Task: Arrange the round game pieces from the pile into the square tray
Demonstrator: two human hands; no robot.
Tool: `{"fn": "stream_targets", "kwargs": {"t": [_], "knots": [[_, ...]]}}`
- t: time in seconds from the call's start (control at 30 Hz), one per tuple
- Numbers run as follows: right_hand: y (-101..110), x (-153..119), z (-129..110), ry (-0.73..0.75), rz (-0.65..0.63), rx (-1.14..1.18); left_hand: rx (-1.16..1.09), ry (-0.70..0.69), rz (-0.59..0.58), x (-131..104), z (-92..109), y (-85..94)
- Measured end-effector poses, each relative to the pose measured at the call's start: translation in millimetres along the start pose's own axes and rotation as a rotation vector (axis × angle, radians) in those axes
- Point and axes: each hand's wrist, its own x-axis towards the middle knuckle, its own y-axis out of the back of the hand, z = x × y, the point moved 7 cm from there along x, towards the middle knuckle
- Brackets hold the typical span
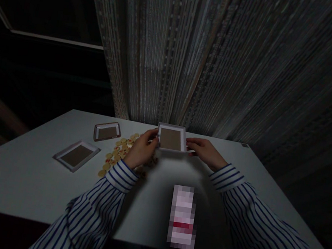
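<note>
Near the back of the table, a shallow white-rimmed box (171,139) with a brown inner panel is held up between my two hands. My left hand (142,150) grips its left side, thumb toward the front and fingers curled behind. On the opposite side, the fingertips of my right hand (207,151) pinch the right edge. Just left of and partly behind my left hand lies a spread of round yellowish discs (117,152), some with reddish marks. My left forearm and hand hide some of them.
Two similar shallow boxes, one nearer (76,155) and one farther (107,132), lie on the left of the white table (17,169). A pixelated pink-white patch (183,209) covers something at the front. A string curtain (188,53) hangs behind the table; a small dark item (244,145) sits at the back right corner.
</note>
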Motion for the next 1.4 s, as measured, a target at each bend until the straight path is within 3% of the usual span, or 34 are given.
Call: {"fn": "stream_targets", "kwargs": {"t": [0.43, 0.7, 0.87, 1.07, 1.2, 1.4], "knots": [[12, -35, 56, -0.005, 0.116, 0.007, -0.128, 0.109, -0.087, -35, -30, -51.3], [18, -49, 76, 0.074, 0.088, -0.083, -0.152, 0.200, -0.068, -56, -57, -84.1], [19, -46, 89, 0.153, 0.067, -0.173, -0.176, 0.195, -0.057, -59, -66, -92.9], [17, -48, 109, 0.122, 0.185, -0.080, -0.137, 0.220, -0.076, -63, -82, -105.9], [16, -49, 116, 0.087, 0.200, -0.127, -0.090, 0.117, -0.098, -64, -80, -113.2], [15, -45, 117, 0.143, 0.171, -0.302, -0.025, 0.171, -0.144, -62, -79, -114.8]]}}
